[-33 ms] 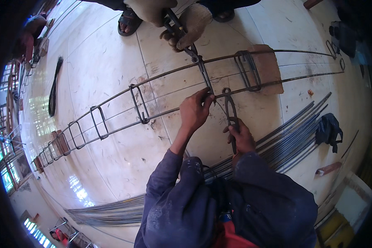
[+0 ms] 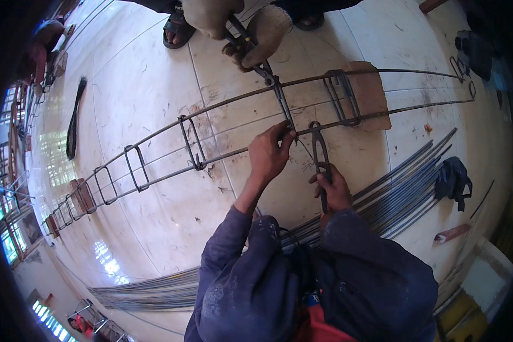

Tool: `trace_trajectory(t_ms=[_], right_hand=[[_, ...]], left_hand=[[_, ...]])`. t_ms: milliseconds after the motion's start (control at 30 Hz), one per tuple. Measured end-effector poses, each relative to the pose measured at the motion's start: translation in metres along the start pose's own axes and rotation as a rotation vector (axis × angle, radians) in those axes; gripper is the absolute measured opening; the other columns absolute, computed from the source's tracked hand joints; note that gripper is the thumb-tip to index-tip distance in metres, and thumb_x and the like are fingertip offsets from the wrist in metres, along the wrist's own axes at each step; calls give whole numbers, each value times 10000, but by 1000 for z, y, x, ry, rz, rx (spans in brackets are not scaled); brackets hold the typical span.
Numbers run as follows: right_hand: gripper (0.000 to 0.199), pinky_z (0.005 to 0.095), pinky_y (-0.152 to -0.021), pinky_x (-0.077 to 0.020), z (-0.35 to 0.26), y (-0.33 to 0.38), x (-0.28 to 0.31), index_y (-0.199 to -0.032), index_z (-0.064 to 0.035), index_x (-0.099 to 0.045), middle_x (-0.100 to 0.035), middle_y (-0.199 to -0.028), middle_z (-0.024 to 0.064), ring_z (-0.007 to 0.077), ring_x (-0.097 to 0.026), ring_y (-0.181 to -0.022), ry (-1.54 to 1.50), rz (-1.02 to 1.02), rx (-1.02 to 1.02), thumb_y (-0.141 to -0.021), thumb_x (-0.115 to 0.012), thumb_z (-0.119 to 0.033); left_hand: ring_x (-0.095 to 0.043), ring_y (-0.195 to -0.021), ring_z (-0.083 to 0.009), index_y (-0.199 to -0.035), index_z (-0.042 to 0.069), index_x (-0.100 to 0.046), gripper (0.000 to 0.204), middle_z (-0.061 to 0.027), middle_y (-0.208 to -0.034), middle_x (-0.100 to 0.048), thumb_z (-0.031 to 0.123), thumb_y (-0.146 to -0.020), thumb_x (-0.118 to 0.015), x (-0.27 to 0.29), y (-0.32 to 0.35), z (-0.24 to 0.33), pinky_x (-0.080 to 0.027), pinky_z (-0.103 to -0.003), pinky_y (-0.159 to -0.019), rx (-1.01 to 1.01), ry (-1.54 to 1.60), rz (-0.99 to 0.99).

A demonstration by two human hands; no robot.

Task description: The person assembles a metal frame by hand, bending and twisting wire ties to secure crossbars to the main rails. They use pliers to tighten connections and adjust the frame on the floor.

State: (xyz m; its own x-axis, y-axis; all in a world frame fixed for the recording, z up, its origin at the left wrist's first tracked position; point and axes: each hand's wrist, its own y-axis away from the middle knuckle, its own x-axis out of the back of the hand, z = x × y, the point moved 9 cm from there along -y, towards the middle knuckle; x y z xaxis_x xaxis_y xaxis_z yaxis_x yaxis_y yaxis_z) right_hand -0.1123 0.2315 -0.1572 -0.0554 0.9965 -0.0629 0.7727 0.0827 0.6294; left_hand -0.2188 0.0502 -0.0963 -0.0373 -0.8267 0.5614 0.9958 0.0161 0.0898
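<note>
A long rebar cage (image 2: 222, 157) with rectangular stirrups lies across the tiled floor. My left hand (image 2: 268, 157) pinches a thin tie wire (image 2: 303, 149) where a stirrup (image 2: 283, 108) meets the near bar. My right hand (image 2: 333, 191) grips the handles of steel pincers (image 2: 319, 151), whose jaws point up at that joint, just right of my left fingers. Across the cage, another person's gloved hands (image 2: 256, 34) hold pliers (image 2: 265, 71) at the far bar on the same stirrup.
A bundle of straight steel bars (image 2: 404, 188) lies to my right and runs under my arms. A dark blue cloth (image 2: 453, 176) rests on it. A wooden board (image 2: 376, 85) sits under the cage. The other person's sandalled foot (image 2: 176, 28) stands at the far side.
</note>
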Motion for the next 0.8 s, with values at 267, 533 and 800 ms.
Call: trace_trajectory(t_ms=[267, 533, 800], right_hand=[[263, 258, -700, -466, -7, 37, 37, -1165, -26, -457, -631, -906, 79, 125, -588, -738, 323, 68, 262, -907, -479, -69], [268, 289, -754, -470, -55, 46, 51, -1149, -2, -448, -635, -960, 119, 192, -616, -825, 512, 200, 331, -901, -493, -93], [273, 358, -665, -494, -102, 37, 20, -1140, -13, -471, -649, -843, 184, 301, -664, -765, 834, -81, 179, -902, -519, -137]], left_hand=[[-564, -980, -258, -1054, -12, -554, 245, -133, -1042, -609, 187, -928, -487, -36, 71, -36, -432, -325, -867, 230, 648, 94], [-552, -954, -223, -1175, -32, -467, 519, -115, -960, -583, 430, -969, -350, -105, 47, -28, -428, -340, -859, 571, 1737, -265], [-461, -587, -91, -1006, 11, -569, 395, 2, -713, -503, 386, -946, -458, -77, 47, -31, -377, -236, -564, 583, 1321, -385]])
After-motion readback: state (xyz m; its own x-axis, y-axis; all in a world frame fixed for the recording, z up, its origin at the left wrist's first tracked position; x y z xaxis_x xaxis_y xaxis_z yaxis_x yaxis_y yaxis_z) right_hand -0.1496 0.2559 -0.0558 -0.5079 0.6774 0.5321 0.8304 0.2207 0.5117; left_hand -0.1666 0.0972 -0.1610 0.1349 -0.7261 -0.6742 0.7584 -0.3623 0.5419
